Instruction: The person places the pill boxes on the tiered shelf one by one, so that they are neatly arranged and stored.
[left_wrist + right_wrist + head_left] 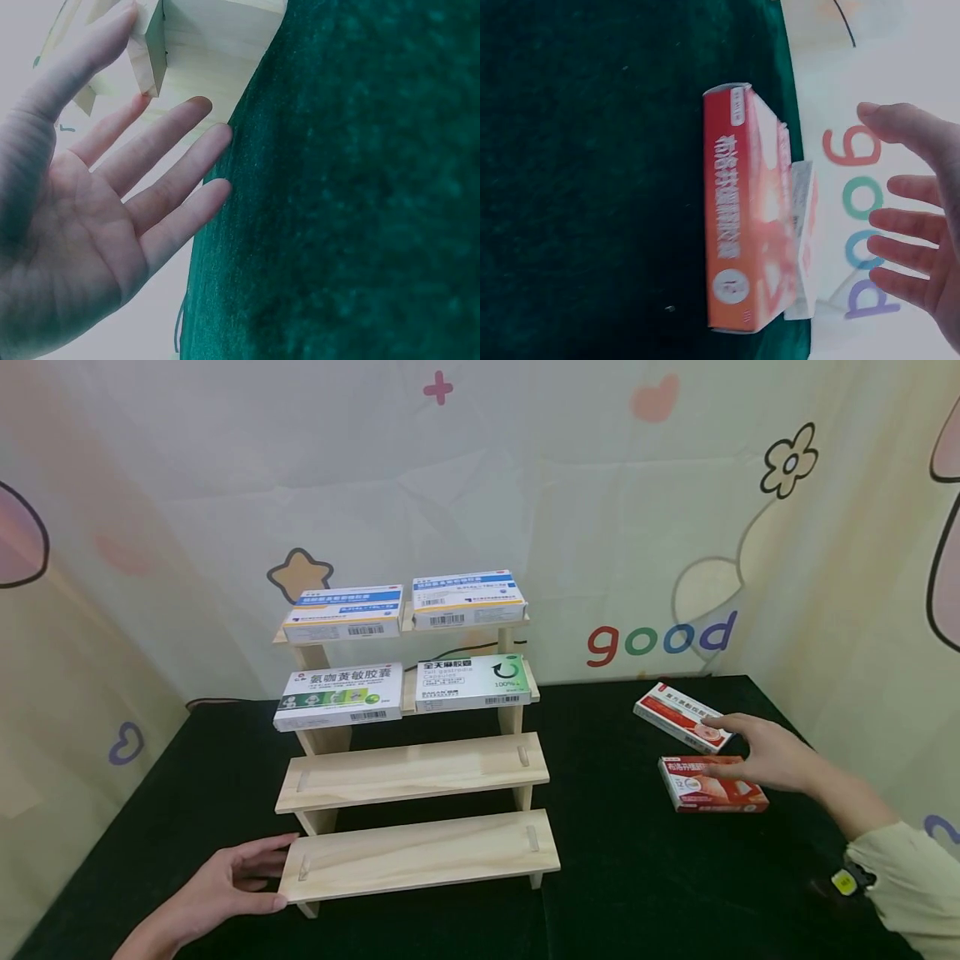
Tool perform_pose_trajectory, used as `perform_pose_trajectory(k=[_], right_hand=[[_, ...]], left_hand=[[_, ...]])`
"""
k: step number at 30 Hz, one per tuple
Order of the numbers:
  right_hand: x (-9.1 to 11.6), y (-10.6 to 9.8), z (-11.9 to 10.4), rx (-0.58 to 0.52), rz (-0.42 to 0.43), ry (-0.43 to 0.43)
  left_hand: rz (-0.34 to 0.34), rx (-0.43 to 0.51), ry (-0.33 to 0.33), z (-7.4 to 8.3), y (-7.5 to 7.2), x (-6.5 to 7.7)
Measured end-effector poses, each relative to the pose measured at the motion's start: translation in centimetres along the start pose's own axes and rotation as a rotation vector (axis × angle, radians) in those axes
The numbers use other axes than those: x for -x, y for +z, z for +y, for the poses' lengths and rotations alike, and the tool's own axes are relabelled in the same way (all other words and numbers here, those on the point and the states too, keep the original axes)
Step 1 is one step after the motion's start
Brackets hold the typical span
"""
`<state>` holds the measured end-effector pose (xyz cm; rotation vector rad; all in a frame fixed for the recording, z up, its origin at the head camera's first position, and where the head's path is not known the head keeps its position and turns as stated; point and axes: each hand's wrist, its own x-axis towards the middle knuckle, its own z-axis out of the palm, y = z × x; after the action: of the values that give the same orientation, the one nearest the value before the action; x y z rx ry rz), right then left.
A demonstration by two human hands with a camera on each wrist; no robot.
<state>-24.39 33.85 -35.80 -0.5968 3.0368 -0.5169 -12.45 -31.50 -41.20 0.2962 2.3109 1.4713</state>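
A stepped wooden rack (420, 856) stands mid-table in the head view. My left hand (213, 893) is at the left end of its lowest step, thumb and a fingertip touching the wood. In the left wrist view the other fingers (184, 169) are spread and nearly straight. At the right, my right hand (776, 752) hovers over two medicine boxes, fingers extended and holding nothing. One is a red-and-white medicine box (675, 714), the other a red-orange medicine box (712, 797) nearer me. The right wrist view shows a gap between hand and red-orange box (731, 210).
The rack's top step bears two blue-and-white medicine boxes (345, 610). Below them lie a white medicine box with a green strip (341, 685) and a green-and-white medicine box (472, 681). A dark green cloth (600, 877) covers the table, and a printed curtain (465, 510) hangs behind.
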Motion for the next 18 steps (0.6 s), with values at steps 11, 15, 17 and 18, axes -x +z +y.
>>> perform_pose_trajectory(k=[11, 15, 17, 18], right_hand=[[0.4, 1.7, 1.5, -0.044, -0.103, 0.046], [0.6, 2.1, 1.9, -0.051, -0.100, 0.037], [0.7, 2.1, 2.1, -0.060, -0.093, 0.029], [0.7, 2.2, 2.2, -0.063, -0.089, 0.023]], left_hand=[[-0.008, 0.008, 0.023, 0.2, 0.0, 0.1], [-0.011, 0.013, 0.026, 0.1, 0.0, 0.1], [-0.012, 0.016, 0.025, 0.1, 0.0, 0.2], [-0.012, 0.018, 0.023, 0.0, 0.0, 0.2]])
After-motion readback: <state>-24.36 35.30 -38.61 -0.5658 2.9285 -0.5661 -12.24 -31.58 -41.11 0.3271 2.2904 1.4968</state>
